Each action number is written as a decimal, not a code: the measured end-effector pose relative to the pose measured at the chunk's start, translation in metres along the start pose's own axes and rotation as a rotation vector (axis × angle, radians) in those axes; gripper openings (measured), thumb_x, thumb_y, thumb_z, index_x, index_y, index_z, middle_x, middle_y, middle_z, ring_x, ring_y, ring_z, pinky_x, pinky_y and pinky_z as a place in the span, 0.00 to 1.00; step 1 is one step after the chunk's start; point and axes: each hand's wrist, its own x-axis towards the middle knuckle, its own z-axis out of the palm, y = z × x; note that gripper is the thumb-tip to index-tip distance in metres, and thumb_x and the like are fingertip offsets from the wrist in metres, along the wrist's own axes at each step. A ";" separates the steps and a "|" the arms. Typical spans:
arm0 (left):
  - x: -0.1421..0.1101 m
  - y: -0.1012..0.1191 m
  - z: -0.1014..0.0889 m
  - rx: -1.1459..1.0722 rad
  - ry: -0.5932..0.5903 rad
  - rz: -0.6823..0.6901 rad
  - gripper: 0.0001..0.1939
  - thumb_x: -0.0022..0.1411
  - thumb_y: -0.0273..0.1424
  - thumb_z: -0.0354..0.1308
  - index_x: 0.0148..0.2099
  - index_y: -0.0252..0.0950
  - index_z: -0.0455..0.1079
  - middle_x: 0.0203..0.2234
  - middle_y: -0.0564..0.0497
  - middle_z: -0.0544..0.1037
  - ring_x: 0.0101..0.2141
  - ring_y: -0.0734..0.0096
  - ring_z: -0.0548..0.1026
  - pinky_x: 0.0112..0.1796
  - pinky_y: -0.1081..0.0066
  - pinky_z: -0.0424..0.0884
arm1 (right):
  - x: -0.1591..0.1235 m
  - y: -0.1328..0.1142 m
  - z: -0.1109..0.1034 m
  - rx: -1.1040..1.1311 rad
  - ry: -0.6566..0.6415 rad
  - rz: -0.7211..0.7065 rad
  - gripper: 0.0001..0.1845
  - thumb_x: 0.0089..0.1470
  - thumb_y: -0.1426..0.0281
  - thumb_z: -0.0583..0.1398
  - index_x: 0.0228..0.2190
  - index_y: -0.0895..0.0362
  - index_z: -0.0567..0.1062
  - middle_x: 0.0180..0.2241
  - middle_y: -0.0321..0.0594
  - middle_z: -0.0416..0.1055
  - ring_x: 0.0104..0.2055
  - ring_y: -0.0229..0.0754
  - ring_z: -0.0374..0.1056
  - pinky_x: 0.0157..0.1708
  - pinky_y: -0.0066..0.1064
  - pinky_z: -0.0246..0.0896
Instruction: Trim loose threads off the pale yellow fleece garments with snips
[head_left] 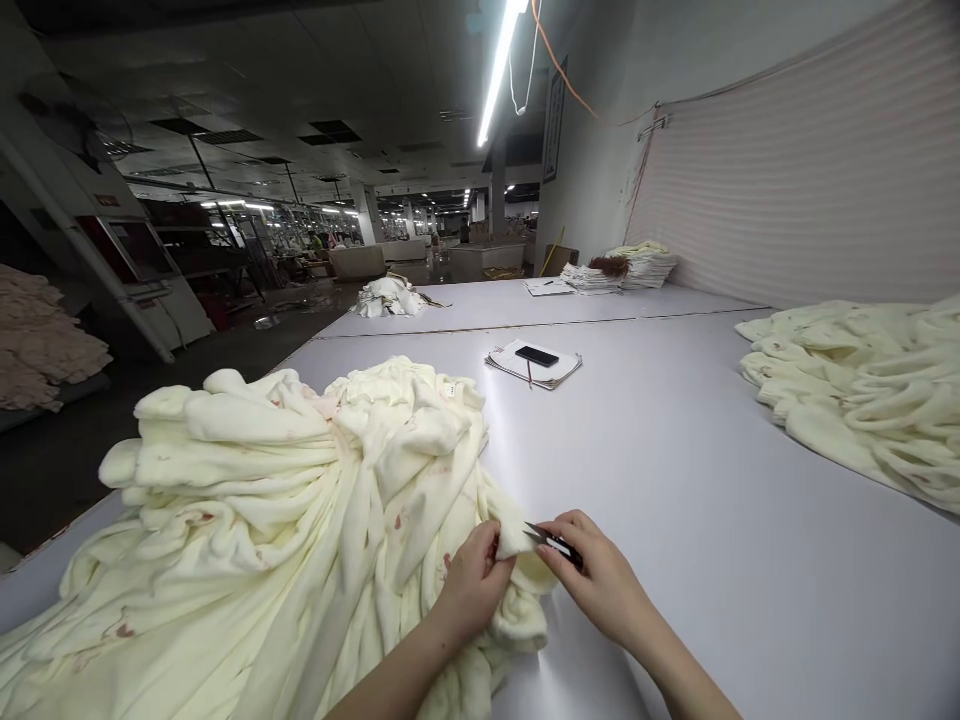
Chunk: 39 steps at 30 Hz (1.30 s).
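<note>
A big heap of cream fleece garments (285,500) covers the near left of the pale grey table (675,480). My left hand (472,580) is closed, pinching an edge of one cream piece at the heap's right side. My right hand (600,580) is closed on small black thread snips (553,543), whose tips touch the pinched fabric edge just right of my left fingers.
A second pile of cream garments (862,390) lies at the right. A notebook with a black phone (536,356) and a pen sits mid-table. Farther back lie a small cloth bundle (390,297) and stacked folded pieces (622,268). A striped wall panel (810,180) borders the right.
</note>
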 end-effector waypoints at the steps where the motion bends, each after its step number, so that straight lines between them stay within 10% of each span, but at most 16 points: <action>1: 0.000 0.000 0.000 -0.008 -0.003 0.008 0.06 0.59 0.34 0.46 0.34 0.39 0.62 0.29 0.55 0.68 0.32 0.68 0.66 0.36 0.69 0.59 | 0.000 -0.003 -0.002 -0.034 -0.010 -0.013 0.15 0.57 0.59 0.52 0.41 0.48 0.73 0.38 0.38 0.69 0.28 0.39 0.67 0.29 0.30 0.63; 14: 0.000 -0.002 0.001 -0.055 -0.019 0.038 0.07 0.57 0.33 0.49 0.28 0.38 0.59 0.24 0.57 0.63 0.27 0.72 0.62 0.31 0.72 0.58 | 0.004 -0.010 0.001 -0.134 -0.034 0.012 0.16 0.59 0.60 0.49 0.34 0.48 0.76 0.36 0.35 0.70 0.29 0.38 0.68 0.30 0.31 0.60; 25: -0.004 -0.010 0.004 -0.317 0.075 0.053 0.15 0.62 0.35 0.49 0.50 0.39 0.64 0.35 0.51 0.74 0.31 0.70 0.71 0.35 0.70 0.66 | 0.008 0.010 0.027 -0.135 0.190 0.075 0.10 0.53 0.70 0.50 0.35 0.51 0.69 0.36 0.37 0.71 0.35 0.43 0.68 0.30 0.32 0.60; 39: -0.004 -0.018 0.004 -0.305 0.161 0.106 0.14 0.62 0.30 0.48 0.50 0.39 0.64 0.42 0.48 0.75 0.41 0.64 0.72 0.43 0.67 0.67 | 0.015 -0.021 0.004 -0.145 0.014 -0.024 0.16 0.58 0.62 0.51 0.31 0.48 0.78 0.31 0.34 0.71 0.29 0.38 0.68 0.27 0.29 0.58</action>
